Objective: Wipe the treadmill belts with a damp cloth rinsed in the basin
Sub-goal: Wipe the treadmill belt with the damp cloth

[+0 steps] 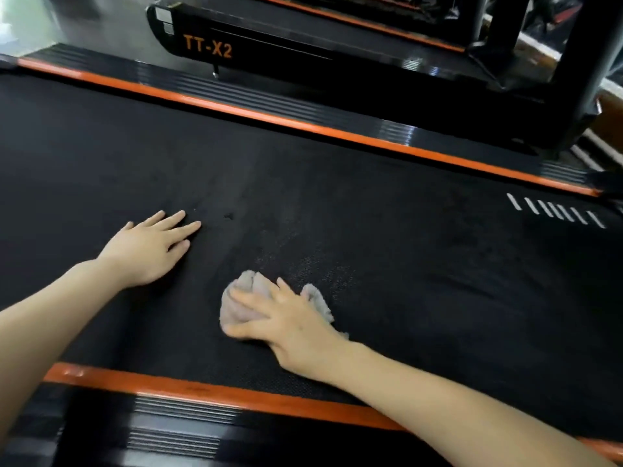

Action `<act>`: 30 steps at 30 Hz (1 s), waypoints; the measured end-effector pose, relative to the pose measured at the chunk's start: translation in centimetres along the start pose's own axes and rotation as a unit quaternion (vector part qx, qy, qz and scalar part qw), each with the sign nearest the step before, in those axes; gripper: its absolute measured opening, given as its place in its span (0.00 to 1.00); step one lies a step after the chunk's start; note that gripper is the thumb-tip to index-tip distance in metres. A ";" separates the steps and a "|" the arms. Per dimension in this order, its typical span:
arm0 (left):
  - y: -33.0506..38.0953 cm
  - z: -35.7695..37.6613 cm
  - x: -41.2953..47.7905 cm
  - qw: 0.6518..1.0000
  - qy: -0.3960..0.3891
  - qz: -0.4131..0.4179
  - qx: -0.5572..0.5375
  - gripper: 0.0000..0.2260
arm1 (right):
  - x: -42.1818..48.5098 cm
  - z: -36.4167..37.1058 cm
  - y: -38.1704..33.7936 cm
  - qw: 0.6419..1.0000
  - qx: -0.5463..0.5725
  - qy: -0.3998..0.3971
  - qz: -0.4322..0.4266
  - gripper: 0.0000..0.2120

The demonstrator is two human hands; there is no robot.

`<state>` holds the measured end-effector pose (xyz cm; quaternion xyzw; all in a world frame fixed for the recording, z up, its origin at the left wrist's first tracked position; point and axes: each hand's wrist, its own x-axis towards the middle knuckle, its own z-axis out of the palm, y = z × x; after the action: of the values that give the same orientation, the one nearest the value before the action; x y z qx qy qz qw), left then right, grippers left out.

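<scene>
A wide black treadmill belt (371, 210) fills the view, edged by orange strips. A crumpled grey cloth (236, 306) lies on the belt near its front edge. My right hand (286, 318) lies on top of the cloth with spread, fairly straight fingers and presses it against the belt; cloth shows beyond the fingers on both sides. My left hand (151, 246) rests flat on the bare belt to the left, fingers straight, apart from the cloth. A faint lighter streak runs up the belt above the cloth. No basin is in view.
Ribbed black side rails run along the near orange strip (236, 397) and the far orange strip (303, 124). Behind stands a second treadmill (269, 45) marked TT-X2. A black upright post (586, 75) rises at the right. White dash marks (556, 214) sit on the belt's right end.
</scene>
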<state>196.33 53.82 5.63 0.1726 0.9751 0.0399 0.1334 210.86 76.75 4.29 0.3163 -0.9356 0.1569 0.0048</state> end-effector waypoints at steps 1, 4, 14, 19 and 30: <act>-0.3 0.1 -0.2 1.000 0.004 -0.001 0.000 0.21 | -0.9 -0.6 1.4 0.999 -0.032 -0.003 -0.033 0.29; -1.0 0.1 -0.7 1.000 -0.002 -0.009 -0.002 0.21 | -1.9 -3.0 7.7 0.993 -0.069 0.066 0.076 0.33; -4.8 -0.7 -1.6 0.992 0.088 0.078 -0.039 0.17 | 6.3 -1.0 4.6 0.944 -0.036 0.121 0.306 0.11; -7.6 -1.3 -0.3 0.991 0.098 0.072 -0.051 0.18 | 10.8 2.7 -7.4 0.997 0.042 -0.011 0.068 0.21; -12.1 -1.0 -3.0 0.982 0.053 0.148 0.104 0.21 | -1.0 -1.4 -5.7 0.907 0.032 0.101 0.408 0.26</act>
<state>194.81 41.46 5.84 0.3254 0.9434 -0.0332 0.0556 214.94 73.48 7.18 -0.1105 -0.9720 0.2059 0.0251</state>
